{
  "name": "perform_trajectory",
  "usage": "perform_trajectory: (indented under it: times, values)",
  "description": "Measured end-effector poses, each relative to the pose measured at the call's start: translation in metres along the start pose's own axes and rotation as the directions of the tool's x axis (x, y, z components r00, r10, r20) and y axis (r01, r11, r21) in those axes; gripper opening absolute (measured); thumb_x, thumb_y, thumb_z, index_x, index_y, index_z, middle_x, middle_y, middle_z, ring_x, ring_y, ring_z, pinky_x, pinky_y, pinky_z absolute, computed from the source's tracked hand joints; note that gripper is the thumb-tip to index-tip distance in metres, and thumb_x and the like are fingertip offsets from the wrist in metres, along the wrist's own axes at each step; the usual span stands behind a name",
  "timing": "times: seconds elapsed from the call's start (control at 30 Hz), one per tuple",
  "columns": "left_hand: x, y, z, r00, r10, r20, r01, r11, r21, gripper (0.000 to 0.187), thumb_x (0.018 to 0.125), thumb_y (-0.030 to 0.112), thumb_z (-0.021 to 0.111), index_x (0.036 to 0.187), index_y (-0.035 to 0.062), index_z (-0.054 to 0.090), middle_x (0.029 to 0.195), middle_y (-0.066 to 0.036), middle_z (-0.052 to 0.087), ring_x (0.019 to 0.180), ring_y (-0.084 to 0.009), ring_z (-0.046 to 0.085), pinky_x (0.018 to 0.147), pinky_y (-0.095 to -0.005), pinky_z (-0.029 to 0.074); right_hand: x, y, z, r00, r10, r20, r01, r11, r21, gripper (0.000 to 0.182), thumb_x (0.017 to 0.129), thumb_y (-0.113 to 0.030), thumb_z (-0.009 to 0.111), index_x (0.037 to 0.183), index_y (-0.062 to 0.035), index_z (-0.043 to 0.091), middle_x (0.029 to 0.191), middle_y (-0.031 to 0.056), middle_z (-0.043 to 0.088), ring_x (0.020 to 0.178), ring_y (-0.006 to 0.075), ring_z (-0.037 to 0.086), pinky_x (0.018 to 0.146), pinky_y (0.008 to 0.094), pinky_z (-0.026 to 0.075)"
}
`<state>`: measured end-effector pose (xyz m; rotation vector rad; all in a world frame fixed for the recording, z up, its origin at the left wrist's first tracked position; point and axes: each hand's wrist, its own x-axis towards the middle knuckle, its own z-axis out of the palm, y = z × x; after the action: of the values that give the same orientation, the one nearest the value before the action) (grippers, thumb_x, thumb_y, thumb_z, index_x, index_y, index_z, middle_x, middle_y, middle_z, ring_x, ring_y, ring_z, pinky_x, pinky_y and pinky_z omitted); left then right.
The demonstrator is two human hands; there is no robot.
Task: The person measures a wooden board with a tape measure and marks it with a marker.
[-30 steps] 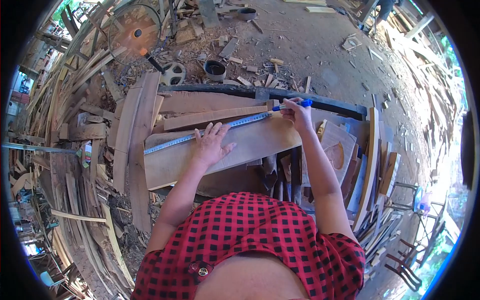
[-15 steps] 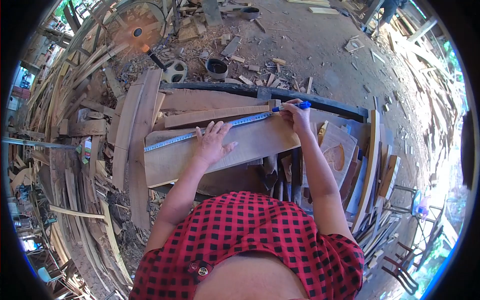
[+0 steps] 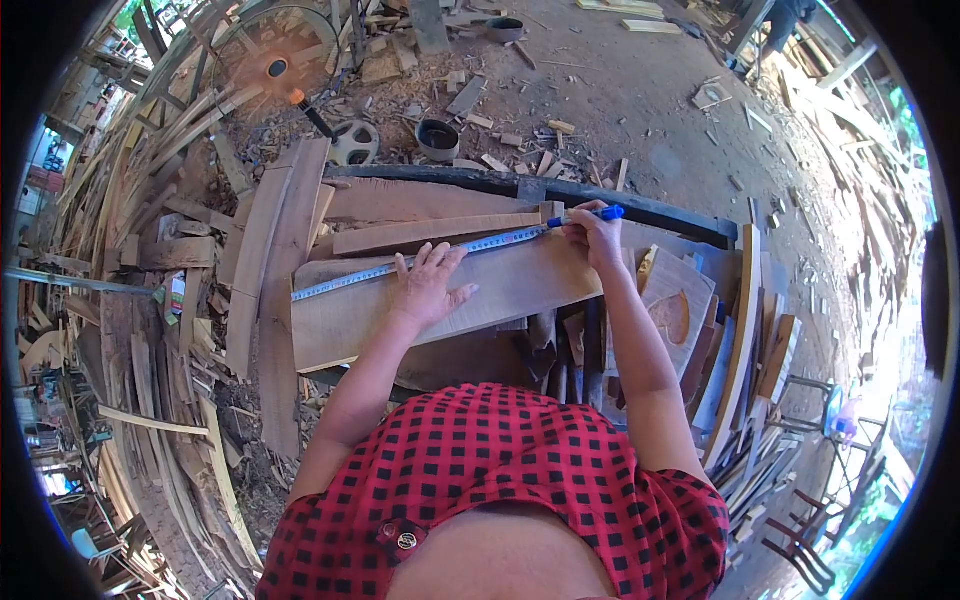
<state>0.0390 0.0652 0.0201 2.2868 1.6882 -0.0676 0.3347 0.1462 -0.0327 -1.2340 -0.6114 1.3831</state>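
Across the worktop (image 3: 670,216): wide, flat, light-brown wooden board (image 3: 510,285), long side running left to right in front of the person, slightly skewed.
Tape: thin pale blue-white measuring strip (image 3: 345,281) with dark numerals, laid along the board's far edge; housing not identifiable.
Left hand (image 3: 432,285): palm down on the board, grip wide, fingers spread, tips over the tape. Nothing clasped.
Right hand (image 3: 596,240): grip narrow, closed on a slim blue marker (image 3: 610,213), near the tape's right end. Exact tip contact: can't tell.
Beyond the tape: long, narrow brown wooden batten (image 3: 430,234); small squarish wood block (image 3: 551,210) at its right end.
Board handling: looks stiff, moderately heavy, low fragility; sawn face probably not slippery. Best hold is both long edges, hands well apart; mind corners and splinters.
Tape handling: looks light, thin, springy; likely to slide or kink if knocked. Pinch by its edges, or press flat near each end.
Marker handling: light, rigid, smooth; hold the barrel close to the tip.
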Motion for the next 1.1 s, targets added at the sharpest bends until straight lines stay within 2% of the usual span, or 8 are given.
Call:
perform_trajectory:
  times: [0.33, 0.4, 0.53, 0.6, 0.63, 0.73, 0.97, 1.1]
  values:
    - [-0.002, -0.002, 0.002, 1.0, 0.007, -0.014, -0.007, 1.0, 0.003, 0.067, 0.086, 0.058, 0.049, 0.14, 0.0201, 0.037, 0.145, -0.01, 0.035, 0.136, -0.0314, 0.028, 0.106, -0.0649, 0.017, 0.007, -0.008, -0.011, 0.994, 0.016, -0.108, 0.004, 0.983, 0.184, 0.012, 0.074, -0.006, 0.068, 0.075, -0.0033, 0.057, 0.062, 0.0077, 0.06, 0.045, 0.0134, 0.055, 0.038, 0.0231, 0.04]
    - [-0.003, -0.001, 0.002, 1.0, -0.008, -0.014, 0.008, 1.0, 0.002, 0.067, 0.086, 0.058, 0.048, 0.14, 0.02, 0.037, 0.144, -0.01, 0.036, 0.136, -0.0314, 0.028, 0.106, -0.0652, 0.017, 0.006, -0.014, -0.008, 0.991, 0.011, -0.135, -0.001, 0.997, 0.074, 0.014, 0.076, -0.01, 0.068, 0.071, -0.0036, 0.058, 0.061, 0.0057, 0.059, 0.044, 0.0127, 0.052, 0.039, 0.0236, 0.038]
    - [-0.003, -0.006, 0.012, 0.999, -0.025, -0.033, 0.026, 0.999, 0.019, 0.067, 0.084, 0.055, 0.053, 0.139, 0.0201, 0.038, 0.145, -0.01, 0.035, 0.137, -0.0309, 0.028, 0.106, -0.0661, 0.018, -0.008, -0.021, 0.018, 0.981, -0.135, 0.139, 0.183, 0.879, -0.441, 0.019, 0.081, -0.021, 0.065, 0.072, -0.0035, 0.064, 0.059, 0.0048, 0.057, 0.052, 0.0102, 0.054, 0.048, 0.0265, 0.042]
    - [-0.004, -0.01, 0.016, 0.994, 0.021, -0.107, -0.024, 0.999, -0.024, 0.065, 0.082, 0.052, 0.058, 0.137, 0.0193, 0.042, 0.143, -0.01, 0.038, 0.135, -0.0327, 0.03, 0.105, -0.0682, 0.016, 0.0, -0.017, 0.026, 0.942, -0.048, 0.333, 0.305, 0.537, -0.786, 0.018, 0.078, -0.022, 0.065, 0.08, -0.0046, 0.067, 0.061, 0.0094, 0.059, 0.054, 0.0188, 0.058, 0.054, 0.032, 0.047]
    - [-0.005, -0.007, 0.009, 1.0, -0.002, -0.031, 0.002, 1.0, 0.025, 0.067, 0.084, 0.052, 0.055, 0.14, 0.0206, 0.037, 0.145, -0.009, 0.034, 0.137, -0.0297, 0.028, 0.106, -0.0659, 0.018, 0.005, -0.022, 0.037, 0.935, 0.031, 0.352, 0.341, 0.18, -0.923, 0.024, 0.073, -0.024, 0.067, 0.089, -0.0062, 0.068, 0.074, 0.0143, 0.062, 0.068, 0.0296, 0.063, 0.065, 0.0385, 0.05]
    - [-0.007, -0.008, 0.01, 0.997, 0.008, -0.07, -0.007, 1.0, 0.007, 0.066, 0.084, 0.052, 0.055, 0.14, 0.0212, 0.038, 0.144, -0.009, 0.036, 0.136, -0.0299, 0.028, 0.106, -0.0659, 0.018, -0.015, -0.014, 0.059, 0.829, -0.101, 0.551, 0.546, -0.075, -0.835, 0.029, 0.07, -0.025, 0.068, 0.093, -0.0084, 0.068, 0.088, 0.0154, 0.062, 0.085, 0.0347, 0.061, 0.076, 0.0415, 0.05]
    - [-0.008, -0.015, 0.022, 0.993, 0.018, -0.113, -0.026, 0.998, -0.065, 0.07, 0.08, 0.053, 0.058, 0.138, 0.0176, 0.04, 0.14, -0.011, 0.038, 0.135, -0.0329, 0.028, 0.103, -0.0703, 0.015, -0.016, 0.004, 0.061, 0.785, -0.077, 0.614, 0.618, 0.038, -0.785, 0.036, 0.064, -0.021, 0.071, 0.096, -0.0053, 0.065, 0.096, 0.0173, 0.061, 0.091, 0.0362, 0.06, 0.079, 0.0409, 0.048]
    - [-0.019, -0.022, 0.015, 0.9, 0.012, -0.435, -0.049, 0.996, -0.074, 0.074, 0.08, 0.052, 0.061, 0.14, 0.0171, 0.036, 0.141, -0.012, 0.037, 0.136, -0.0334, 0.026, 0.105, -0.0658, 0.015, -0.009, 0.007, 0.052, 0.814, -0.092, 0.574, 0.581, 0.089, -0.809, 0.036, 0.062, -0.018, 0.072, 0.095, -0.0048, 0.065, 0.096, 0.0176, 0.062, 0.09, 0.0354, 0.061, 0.077, 0.0405, 0.048]
